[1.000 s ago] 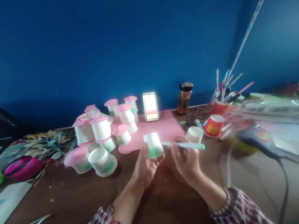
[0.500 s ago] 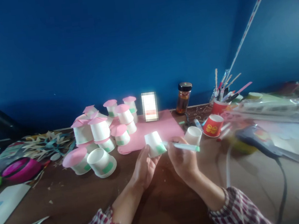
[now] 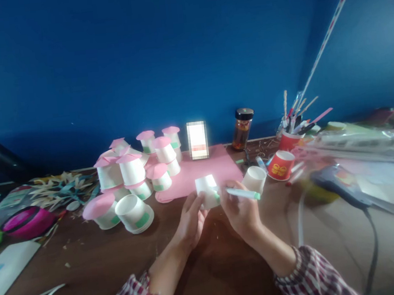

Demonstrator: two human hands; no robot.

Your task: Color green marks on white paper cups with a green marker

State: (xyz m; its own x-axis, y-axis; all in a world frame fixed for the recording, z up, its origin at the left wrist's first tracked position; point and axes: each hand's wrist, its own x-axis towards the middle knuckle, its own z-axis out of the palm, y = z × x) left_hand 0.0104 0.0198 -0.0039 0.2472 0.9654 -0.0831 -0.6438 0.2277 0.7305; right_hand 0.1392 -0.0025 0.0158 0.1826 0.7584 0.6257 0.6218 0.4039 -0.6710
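My left hand [image 3: 192, 216] is closed around a small white paper cup [image 3: 206, 191], which is tilted and has a green patch at its lower right side. In my right hand [image 3: 240, 208] is a marker pen [image 3: 243, 193] with a pale barrel and a green end pointing right. The pen's tip is hidden behind my fingers, near the cup. Just beyond that hand stands another white paper cup [image 3: 255, 179]. Behind both hands lies a pink sheet of paper [image 3: 202, 168].
Left of my hands stand several white cups with pink paper tops [image 3: 131, 168] and an open cup [image 3: 133, 213] with a green patch. Rightward are a red cup [image 3: 281, 166], a dark-lidded jar [image 3: 243, 128], a red pen holder [image 3: 289, 140] and a glue gun [image 3: 338, 184] with its cord.
The cup in my left hand has turned and shifted slightly right, so less of its green patch shows. The marker pen has moved slightly left, still in my right hand.
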